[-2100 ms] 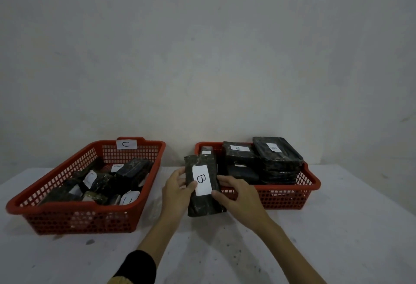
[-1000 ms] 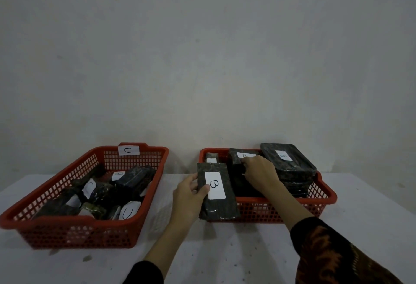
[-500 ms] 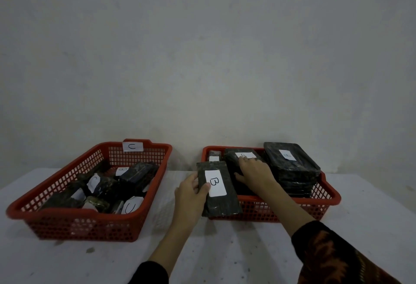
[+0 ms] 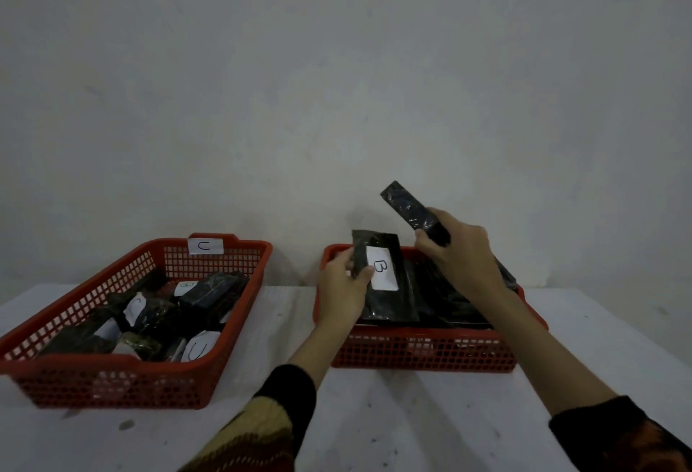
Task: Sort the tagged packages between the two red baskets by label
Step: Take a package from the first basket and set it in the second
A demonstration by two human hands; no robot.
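My left hand (image 4: 342,290) grips a flat black package with a white tag marked B (image 4: 389,288), held over the left end of the right red basket (image 4: 423,350). My right hand (image 4: 462,250) holds a second black package (image 4: 410,209) tilted up above that basket, its tag hidden. More black packages lie in the right basket under my hands. The left red basket (image 4: 123,378) carries a tag marked U (image 4: 205,246) on its back wall and holds several black packages with white tags.
Both baskets stand on a white table (image 4: 374,419) against a plain grey wall (image 4: 337,97). A strip of bare table separates the baskets. My dark patterned sleeves show at the bottom edge.
My right hand has lifted a black package out of the right basket and tilted it up. My left hand has carried the B package further over that basket.
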